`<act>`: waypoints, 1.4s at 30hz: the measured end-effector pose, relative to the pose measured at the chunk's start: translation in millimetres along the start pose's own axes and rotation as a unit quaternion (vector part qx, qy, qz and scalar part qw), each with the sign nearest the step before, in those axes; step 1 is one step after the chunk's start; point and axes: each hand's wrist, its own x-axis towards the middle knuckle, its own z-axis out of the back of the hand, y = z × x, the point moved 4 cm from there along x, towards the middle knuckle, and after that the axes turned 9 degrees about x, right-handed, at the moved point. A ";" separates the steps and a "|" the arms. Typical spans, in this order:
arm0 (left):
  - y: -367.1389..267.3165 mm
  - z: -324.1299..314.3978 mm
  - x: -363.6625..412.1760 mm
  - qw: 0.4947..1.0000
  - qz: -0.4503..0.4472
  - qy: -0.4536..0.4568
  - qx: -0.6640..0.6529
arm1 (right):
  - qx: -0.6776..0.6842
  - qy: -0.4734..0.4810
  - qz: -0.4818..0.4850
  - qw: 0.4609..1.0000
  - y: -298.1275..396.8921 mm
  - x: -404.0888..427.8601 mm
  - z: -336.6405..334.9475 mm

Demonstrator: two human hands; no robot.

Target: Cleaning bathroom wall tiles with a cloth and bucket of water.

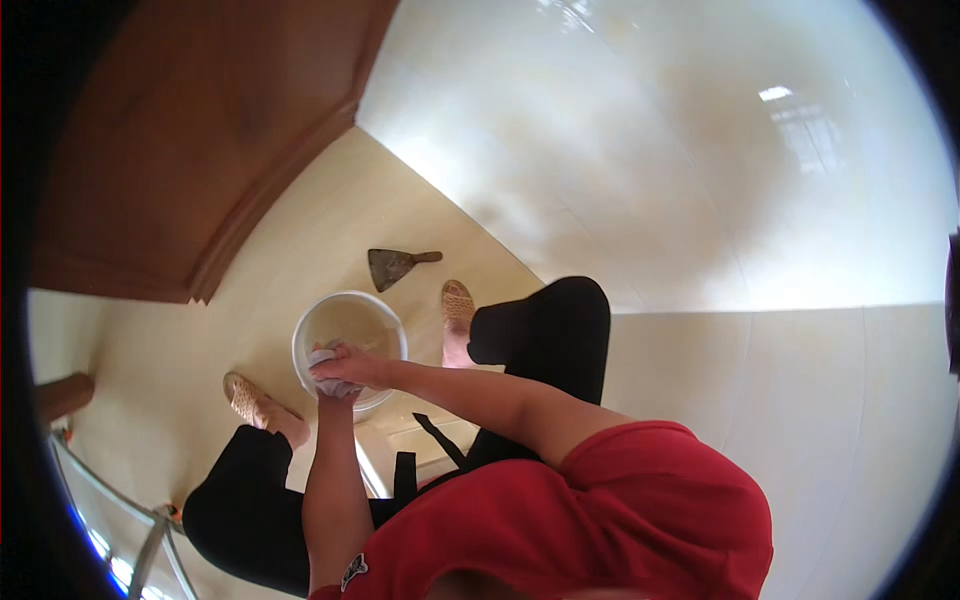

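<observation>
A round white bucket (pixel 298 352) with cloudy liquid inside stands on the floor between my feet. Over it, my left hand (pixel 341 395) and my right hand (pixel 352 365) come together around a wet, crumpled whitish cloth (pixel 330 384), both gripping it. The fingers of my left hand are partly hidden by the cloth and my right hand. Beyond the bucket a scraper (pixel 394 265) with a wide, dirty blade lies flat on the floor, its handle pointing right.
A brown wooden cabinet or door panel (pixel 202 150) rises at the upper left. Glossy pale wall tiles (pixel 675 187) stand at the right. A metal frame (pixel 112 491) and a brown wooden leg (pixel 66 397) are at the lower left. My sandalled feet flank the bucket.
</observation>
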 end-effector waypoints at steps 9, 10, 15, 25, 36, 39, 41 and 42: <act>5.9 11.6 -19.7 0.970 0.006 -0.235 0.053 | -0.280 -0.084 0.165 0.942 9.0 41.8 17.1; 6.0 6.4 -16.3 0.971 -0.004 -0.232 0.060 | -0.345 -0.090 0.155 0.921 -0.4 55.7 32.3; 16.3 -18.2 -11.4 0.965 0.034 -0.253 0.064 | -0.374 -0.199 0.088 0.902 -17.7 84.4 89.4; -32.6 -55.2 -30.3 0.674 -0.294 -0.321 0.597 | -0.211 -0.002 0.271 0.939 2.8 45.9 83.9; -43.3 -84.1 -70.7 0.677 -0.498 -0.178 0.512 | -0.492 -0.091 0.372 0.782 36.3 -11.9 60.8; -48.8 -75.6 -67.9 0.692 -0.448 -0.200 0.530 | -0.366 0.091 0.215 0.901 35.4 -2.2 57.5; -48.7 -80.9 -70.0 0.698 -0.415 -0.213 0.544 | -0.215 0.083 0.196 0.953 35.9 -2.6 57.3; -48.8 -83.9 -73.5 0.723 -0.411 -0.188 0.522 | -0.213 0.087 0.193 0.954 34.3 -5.6 52.9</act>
